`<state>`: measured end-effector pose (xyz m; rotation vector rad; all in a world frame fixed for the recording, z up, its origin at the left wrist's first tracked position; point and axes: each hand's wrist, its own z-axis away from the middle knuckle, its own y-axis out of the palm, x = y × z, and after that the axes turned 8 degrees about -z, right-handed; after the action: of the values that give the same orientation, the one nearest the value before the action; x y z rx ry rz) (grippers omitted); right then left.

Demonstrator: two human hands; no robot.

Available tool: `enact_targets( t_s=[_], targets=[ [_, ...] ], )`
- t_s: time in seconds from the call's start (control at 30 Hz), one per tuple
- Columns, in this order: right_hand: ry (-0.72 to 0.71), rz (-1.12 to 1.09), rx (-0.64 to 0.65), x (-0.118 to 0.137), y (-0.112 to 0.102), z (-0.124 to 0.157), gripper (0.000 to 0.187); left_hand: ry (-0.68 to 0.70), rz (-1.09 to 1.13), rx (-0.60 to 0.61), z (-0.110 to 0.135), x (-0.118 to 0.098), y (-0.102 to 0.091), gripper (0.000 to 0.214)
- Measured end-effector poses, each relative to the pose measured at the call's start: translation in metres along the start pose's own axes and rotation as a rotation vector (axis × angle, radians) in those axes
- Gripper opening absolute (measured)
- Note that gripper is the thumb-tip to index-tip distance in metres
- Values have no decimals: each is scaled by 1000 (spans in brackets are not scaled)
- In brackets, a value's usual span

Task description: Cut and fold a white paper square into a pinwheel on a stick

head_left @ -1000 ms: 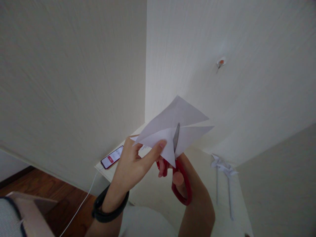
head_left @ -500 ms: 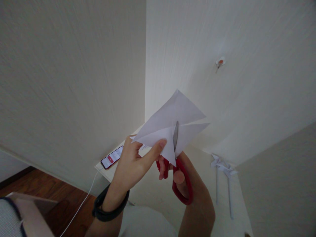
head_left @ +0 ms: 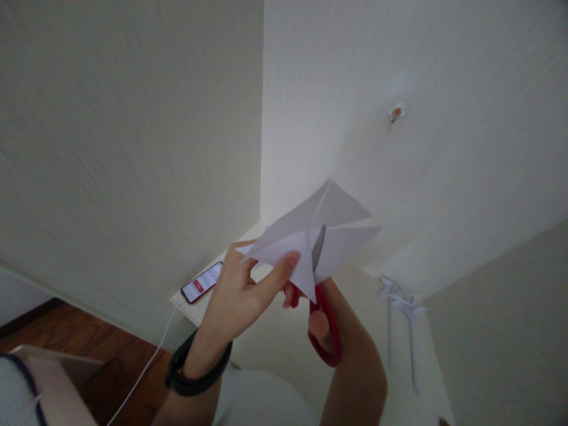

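Note:
My left hand (head_left: 248, 290) pinches a sheet of white paper (head_left: 341, 204) near its lower left, with the thumb on top and the fingers underneath. Slits run into the sheet from its right side and from its lower edge. My right hand (head_left: 319, 325) grips red-handled scissors (head_left: 326, 343), its thumb through one loop. One grey blade lies over the paper in the lower slit, pointing towards the sheet's middle; the other blade is hidden below the paper. Some of the right fingers are covered by the sheet.
A phone (head_left: 202, 283) with a lit screen lies on the white tabletop (head_left: 266, 337) at the left, and a white cable (head_left: 148, 364) runs down from it. Paper pinwheels (head_left: 402, 300) on sticks lie at the right. Walls meet in a corner behind the table.
The paper's far corner has dipped lower and shifted slightly right. The scissors have tilted a little, and their handle loops look closer together. My left hand keeps its hold.

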<state>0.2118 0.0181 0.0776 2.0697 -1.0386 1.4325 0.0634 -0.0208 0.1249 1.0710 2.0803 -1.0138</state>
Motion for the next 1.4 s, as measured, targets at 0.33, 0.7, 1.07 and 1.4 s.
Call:
enact_targets(
  t_s=[0.33,0.7,1.07,1.4],
  targets=[
    [22,-25,-3,2,2,-1,69,-31,-24,2,1,0,-1,38],
    [50,-75,-3,6,1,-1,76,-55,-87,-9,4,0,0,40],
    [53,-97,-5,8,1,-1,76,-43,-87,-12,2,-4,0,41],
    [48,-127,4,6,0,-2,74,-44,-128,-9,3,-3,-1,44]
  ],
)
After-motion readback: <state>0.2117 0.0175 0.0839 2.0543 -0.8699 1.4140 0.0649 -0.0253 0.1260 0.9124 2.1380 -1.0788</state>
